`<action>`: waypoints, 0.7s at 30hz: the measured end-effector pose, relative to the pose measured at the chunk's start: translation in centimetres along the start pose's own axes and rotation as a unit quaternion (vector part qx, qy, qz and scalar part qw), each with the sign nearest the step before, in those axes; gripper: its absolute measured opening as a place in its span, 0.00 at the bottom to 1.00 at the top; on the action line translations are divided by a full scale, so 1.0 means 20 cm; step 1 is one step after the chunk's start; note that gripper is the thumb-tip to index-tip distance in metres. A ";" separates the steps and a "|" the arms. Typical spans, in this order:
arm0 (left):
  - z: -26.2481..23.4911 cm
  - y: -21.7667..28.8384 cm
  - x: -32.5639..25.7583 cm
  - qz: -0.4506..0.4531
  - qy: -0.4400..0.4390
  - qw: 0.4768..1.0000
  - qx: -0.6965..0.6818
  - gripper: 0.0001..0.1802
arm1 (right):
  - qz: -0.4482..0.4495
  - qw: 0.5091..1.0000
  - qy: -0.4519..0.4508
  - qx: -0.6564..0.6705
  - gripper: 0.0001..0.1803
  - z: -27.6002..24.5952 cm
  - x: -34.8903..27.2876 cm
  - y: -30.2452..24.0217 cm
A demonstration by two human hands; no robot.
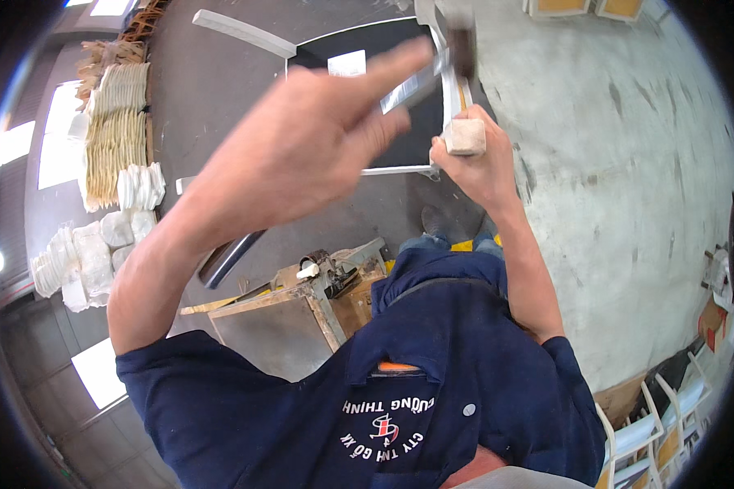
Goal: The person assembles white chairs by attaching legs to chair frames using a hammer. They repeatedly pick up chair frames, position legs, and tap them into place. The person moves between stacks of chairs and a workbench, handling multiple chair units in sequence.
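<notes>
My left hand (318, 138) is raised in the foreground. It grips the metal handle of a hammer (432, 73), whose dark head is blurred above. My right hand (485, 171) holds a small pale wooden block (465, 137) against the right-hand corner of a white frame (395, 170). The frame surrounds a dark panel (367, 57) and lies on the floor in front of me. The hammer head hangs a little above the block, apart from it.
A worn workbench (302, 310) with a metal fixture stands by my legs. A dark tube (228, 257) lies beside it. Stacks of pale parts (114, 130) line the left. A white bar (240, 33) lies at the back, and white chairs (652, 424) stand at the lower right.
</notes>
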State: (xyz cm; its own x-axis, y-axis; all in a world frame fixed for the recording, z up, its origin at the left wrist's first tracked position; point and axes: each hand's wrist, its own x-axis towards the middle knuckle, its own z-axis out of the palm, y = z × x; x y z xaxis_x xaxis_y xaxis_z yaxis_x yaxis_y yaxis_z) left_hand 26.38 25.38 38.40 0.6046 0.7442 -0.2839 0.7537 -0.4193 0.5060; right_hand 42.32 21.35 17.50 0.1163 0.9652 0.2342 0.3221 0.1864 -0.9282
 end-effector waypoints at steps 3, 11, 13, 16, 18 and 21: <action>0.01 0.00 0.01 0.022 0.082 0.996 -0.006 0.30 | 0.009 1.000 -0.011 -0.006 0.13 0.00 0.02 -0.02; 0.11 -0.05 -0.09 -0.017 0.083 0.995 -0.054 0.30 | -0.001 1.000 -0.017 -0.017 0.14 0.00 0.01 -0.01; 0.17 -0.09 -0.11 -0.010 0.003 1.000 -0.003 0.30 | 0.010 0.999 -0.026 -0.020 0.14 0.00 0.03 -0.05; 0.12 -0.08 -0.14 -0.032 0.062 0.994 -0.082 0.31 | -0.003 0.999 -0.039 -0.011 0.20 -0.03 0.01 -0.02; 0.13 -0.13 -0.17 -0.024 0.152 0.976 -0.153 0.31 | 0.039 0.996 -0.082 0.021 0.26 -0.11 0.01 -0.09; 0.19 -0.22 -0.22 0.003 0.255 0.942 -0.218 0.31 | -0.070 0.987 -0.123 -0.079 0.26 -0.28 0.07 -0.17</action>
State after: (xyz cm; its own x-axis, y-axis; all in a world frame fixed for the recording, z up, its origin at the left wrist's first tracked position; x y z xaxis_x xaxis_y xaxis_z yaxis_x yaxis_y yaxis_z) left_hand 21.38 21.92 34.41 0.3233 0.9419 0.0917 0.5066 -0.2541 0.8239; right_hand 46.63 21.13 22.58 -0.1646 0.9509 0.2620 0.4637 0.3091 -0.8303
